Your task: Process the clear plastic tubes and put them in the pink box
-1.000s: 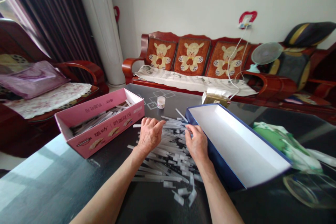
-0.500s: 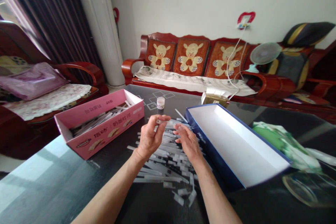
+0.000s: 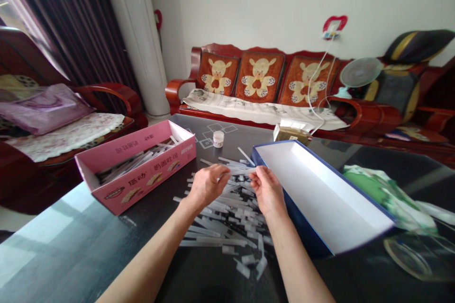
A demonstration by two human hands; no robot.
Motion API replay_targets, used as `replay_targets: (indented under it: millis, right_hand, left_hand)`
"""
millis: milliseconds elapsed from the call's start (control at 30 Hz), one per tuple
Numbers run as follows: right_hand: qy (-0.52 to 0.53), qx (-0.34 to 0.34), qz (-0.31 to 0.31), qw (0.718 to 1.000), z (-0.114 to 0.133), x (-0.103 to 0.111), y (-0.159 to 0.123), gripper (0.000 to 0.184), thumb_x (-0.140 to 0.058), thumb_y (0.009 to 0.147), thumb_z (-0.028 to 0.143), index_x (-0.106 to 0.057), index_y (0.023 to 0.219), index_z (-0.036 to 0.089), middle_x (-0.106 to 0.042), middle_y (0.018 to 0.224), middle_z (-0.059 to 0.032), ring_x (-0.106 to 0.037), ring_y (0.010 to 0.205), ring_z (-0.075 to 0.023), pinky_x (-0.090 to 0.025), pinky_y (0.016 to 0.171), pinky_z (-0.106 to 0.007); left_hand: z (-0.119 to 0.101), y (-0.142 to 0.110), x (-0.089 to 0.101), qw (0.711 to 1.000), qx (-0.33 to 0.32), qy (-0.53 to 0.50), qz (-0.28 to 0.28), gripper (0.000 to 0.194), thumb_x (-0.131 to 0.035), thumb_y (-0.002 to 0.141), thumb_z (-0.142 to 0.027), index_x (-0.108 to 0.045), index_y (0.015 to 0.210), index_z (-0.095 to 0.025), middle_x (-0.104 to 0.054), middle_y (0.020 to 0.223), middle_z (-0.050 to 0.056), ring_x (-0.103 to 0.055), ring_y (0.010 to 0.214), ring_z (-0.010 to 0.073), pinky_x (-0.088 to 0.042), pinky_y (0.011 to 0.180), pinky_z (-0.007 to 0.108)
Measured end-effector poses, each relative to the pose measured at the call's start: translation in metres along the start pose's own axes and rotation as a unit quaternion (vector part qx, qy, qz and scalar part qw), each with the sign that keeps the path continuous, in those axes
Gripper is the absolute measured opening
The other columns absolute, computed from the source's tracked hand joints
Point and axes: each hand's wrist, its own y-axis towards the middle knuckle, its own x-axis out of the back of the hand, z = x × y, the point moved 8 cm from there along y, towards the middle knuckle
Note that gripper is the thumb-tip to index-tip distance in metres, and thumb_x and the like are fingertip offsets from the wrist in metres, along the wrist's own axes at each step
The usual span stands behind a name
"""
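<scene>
Above the pile, my left hand [image 3: 209, 185] pinches one end of a thin translucent plastic tube [image 3: 242, 171]. The fingertips of my right hand [image 3: 269, 190] close on its other end, so the tube lies roughly level between both hands. Under them, many whitish translucent tubes and short cap-like pieces [image 3: 227, 204] are scattered on the dark table [image 3: 149, 241]. To the left, a pink cardboard box [image 3: 142, 177] holds more of these slim tubes. On the right stands a blue box with a white inside [image 3: 316, 189], close to my right hand.
A small white tub [image 3: 218, 139] stands behind the pile. Farther back is a tissue box [image 3: 292, 133]. At the right lie a green-and-white packet [image 3: 389, 196] and a clear round-edged object [image 3: 415, 255]. A wooden sofa [image 3: 174, 92] stands beyond the table.
My right hand, open and apart before, has risen and closed on the far end of the tube. My left hand has turned, and the tube now points right.
</scene>
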Motion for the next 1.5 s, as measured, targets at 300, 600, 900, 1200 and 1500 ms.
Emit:
replay_targets:
  millis: [300, 600, 900, 1200, 1500]
  right_hand:
    - [-0.041, -0.01, 0.072, 0.997, -0.013, -0.025, -0.016, 0.041, -0.08, 0.062, 0.04, -0.065, 0.096, 0.023, -0.074, 0.092, -0.0002, -0.066, 0.078, -0.0164, -0.048, 0.059, -0.024]
    - [0.028, -0.019, 0.051, 0.998, -0.019, -0.025, -0.017, 0.034, -0.081, 0.061, 0.038, -0.069, 0.088, 0.02, -0.074, 0.081, -0.0001, -0.066, 0.071, -0.0144, -0.052, 0.065, -0.027]
    - [0.088, -0.049, 0.101, 0.99, -0.008, -0.027, -0.014, 0.034, -0.081, 0.062, 0.035, -0.068, 0.09, 0.021, -0.074, 0.08, -0.0004, -0.07, 0.08, -0.0185, -0.055, 0.069, -0.031]
    - [-0.068, 0.054, 0.043, 0.995, 0.01, -0.009, -0.004, 0.041, -0.071, 0.072, 0.042, -0.06, 0.105, 0.021, -0.074, 0.09, -0.0046, -0.07, 0.083, -0.0198, -0.054, 0.07, -0.032]
    - [-0.529, 0.361, 0.119, 0.759, 0.021, -0.028, -0.017, 0.022, -0.052, 0.082, 0.022, -0.069, 0.096, 0.019, -0.072, 0.1, -0.0105, -0.065, 0.097, -0.0254, -0.048, 0.091, -0.041]
  left_hand:
    - [-0.02, -0.007, -0.021, 0.985, 0.001, 0.153, 0.076, 0.028, -0.038, 0.097, -0.032, -0.063, 0.1, -0.021, -0.064, 0.084, 0.003, -0.062, 0.077, 0.0147, -0.042, 0.062, 0.021]
    - [-0.019, -0.014, -0.031, 0.996, 0.021, 0.058, 0.062, 0.032, -0.035, 0.097, -0.031, -0.064, 0.101, -0.019, -0.059, 0.075, 0.002, -0.052, 0.064, 0.0109, -0.034, 0.058, 0.021]
    - [0.005, -0.019, -0.06, 0.868, 0.235, -0.375, 0.225, 0.043, -0.044, 0.086, -0.054, -0.06, 0.078, -0.014, -0.036, 0.052, -0.007, -0.024, 0.04, 0.0049, -0.019, 0.04, 0.02]
    - [0.005, -0.007, -0.032, 0.99, 0.091, -0.036, 0.103, 0.027, -0.045, 0.09, -0.035, -0.065, 0.099, -0.019, -0.057, 0.059, -0.002, -0.052, 0.057, 0.0117, -0.034, 0.057, 0.022]
    - [0.001, -0.007, -0.029, 0.971, -0.049, 0.229, 0.054, 0.025, -0.044, 0.094, -0.027, -0.066, 0.106, -0.026, -0.066, 0.096, 0.005, -0.058, 0.089, 0.0203, -0.04, 0.081, 0.034]
